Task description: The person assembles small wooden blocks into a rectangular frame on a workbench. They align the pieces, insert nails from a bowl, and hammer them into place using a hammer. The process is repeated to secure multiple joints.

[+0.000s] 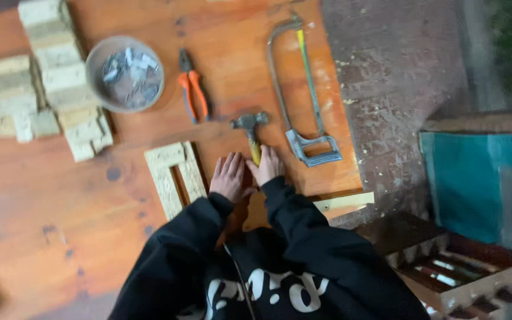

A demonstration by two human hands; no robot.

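While the head camera is looking down on the orange-brown wooden tabletop (pixel 42 201), I am logging 2 bare hands in black sleeves lying side by side near its front edge. The left hand (pixel 229 176) is resting flat on the wood, fingers together and stretched forward, gripping nothing. The right hand (pixel 268 165) is lying over the lower end of the yellow handle of a hammer (pixel 250 125); I cannot tell whether its fingers are closing around the handle or only resting on it. The hammer's grey metal head is pointing away from the person, just beyond the fingertips. Just left of the left hand, a rectangular frame of pale chipboard strips (pixel 173 173) is lying flat. Beyond the hands, 1 pair of orange-handled pliers (pixel 192 90) is lying beside a round grey bowl (pixel 95 54) holding small metal pieces, too blurred to identify. To the right of the hammer, 1 hacksaw (pixel 303 89) with a grey frame is lying lengthwise. At the far left, stacks of chipboard blocks (pixel 48 77) are sitting in 2 rows. A pale wooden strip (pixel 346 201) is lying at the table's right front corner.
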